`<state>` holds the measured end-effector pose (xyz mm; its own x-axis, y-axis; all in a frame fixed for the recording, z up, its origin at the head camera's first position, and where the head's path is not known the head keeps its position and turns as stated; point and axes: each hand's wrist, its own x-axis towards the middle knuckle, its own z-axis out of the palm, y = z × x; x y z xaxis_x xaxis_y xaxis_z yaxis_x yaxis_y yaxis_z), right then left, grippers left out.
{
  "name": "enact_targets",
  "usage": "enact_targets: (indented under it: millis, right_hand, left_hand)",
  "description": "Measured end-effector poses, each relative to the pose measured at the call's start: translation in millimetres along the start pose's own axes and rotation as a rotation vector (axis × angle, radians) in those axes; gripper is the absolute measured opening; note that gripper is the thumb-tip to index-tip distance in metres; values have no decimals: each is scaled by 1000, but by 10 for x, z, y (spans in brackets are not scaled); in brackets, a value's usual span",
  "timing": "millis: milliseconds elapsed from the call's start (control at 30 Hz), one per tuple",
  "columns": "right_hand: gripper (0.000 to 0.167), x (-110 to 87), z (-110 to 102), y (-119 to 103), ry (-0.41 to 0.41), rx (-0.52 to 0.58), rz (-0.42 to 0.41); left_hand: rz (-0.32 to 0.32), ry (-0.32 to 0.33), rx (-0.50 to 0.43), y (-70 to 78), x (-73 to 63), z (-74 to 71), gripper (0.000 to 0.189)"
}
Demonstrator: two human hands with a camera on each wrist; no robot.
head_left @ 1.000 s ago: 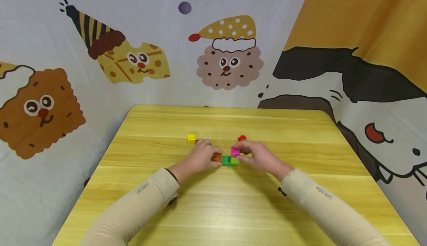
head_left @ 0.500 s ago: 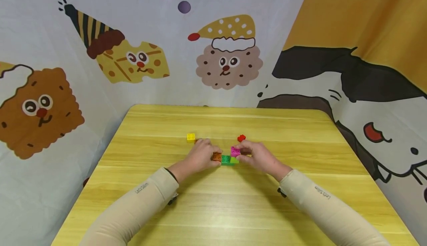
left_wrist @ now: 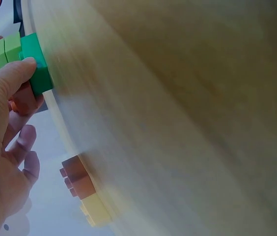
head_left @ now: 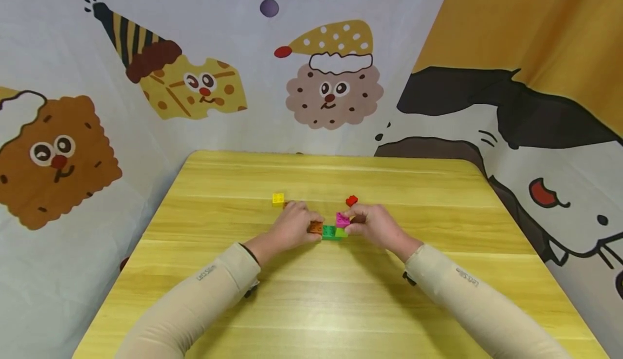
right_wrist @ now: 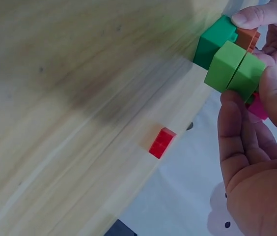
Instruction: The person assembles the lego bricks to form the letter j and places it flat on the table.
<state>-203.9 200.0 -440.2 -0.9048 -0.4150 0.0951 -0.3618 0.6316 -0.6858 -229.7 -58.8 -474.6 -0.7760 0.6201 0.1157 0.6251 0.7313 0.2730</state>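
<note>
Building bricks are joined in one group between the hands. A long green brick (head_left: pixel 329 232) forms the base, with an orange-brown brick (head_left: pixel 316 227) on its left end. My left hand (head_left: pixel 292 226) pinches that end, thumb by the green brick and orange-brown brick. On the right, two light green bricks (right_wrist: pixel 236 69) are stacked, with a pink brick (head_left: pixel 342 219) on top. My right hand (head_left: pixel 382 230) pinches this stack, its thumb and index finger at the upper light green brick in the right wrist view; they partly hide the pink brick there.
Behind my left hand lie a yellow brick (head_left: pixel 278 199) and a brown brick (left_wrist: pixel 78 177), side by side. A small red brick (head_left: pixel 351 200) rests beyond my right hand. The wooden table (head_left: pixel 321 305) ends at a cartoon-printed cloth (head_left: pixel 243 137).
</note>
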Motion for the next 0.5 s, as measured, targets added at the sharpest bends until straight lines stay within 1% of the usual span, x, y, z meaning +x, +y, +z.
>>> enact_targets:
  millis: [100,233,367,500]
  right_hand:
    - [28,9,0,17,3,-3,-8]
    - [28,5,-6,41,-13,-26,-15]
    - [27,-2,-24,39,-21,-35,-5]
    - [27,1,-24,32,-1,-50,9]
  left_hand:
    - [8,15,4,-5,4,7,42]
    - [23,27,-1,-1,8,11,43]
    - [11,18,-5,6,7,-3,43]
    - [1,8,-12,13,2,-20,44]
